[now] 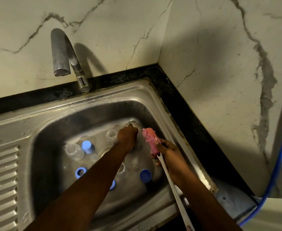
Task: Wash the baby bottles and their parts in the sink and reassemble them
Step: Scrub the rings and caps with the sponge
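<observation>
Steel sink [37, 117] under marbled wall [120, 30]: clear bottles [74, 151] and blue caps [87, 146] lie around the drain [103, 150]. Our left hand [127, 136] reaches beyond the drain, and we cannot tell its grip. Our right hand [168, 154] grips the brush [151, 141]. Scrubbing stage, we judge: next, lift one bottle and insert the brush.

Both forearms [90, 184] are showing bare right to the frame edge, as are the left hand [126, 136] and right hand [169, 155]

Left hand [127, 135]: fingers hidden, grasp unclear; brush handle [180, 204] cut by bottom edge.
</observation>
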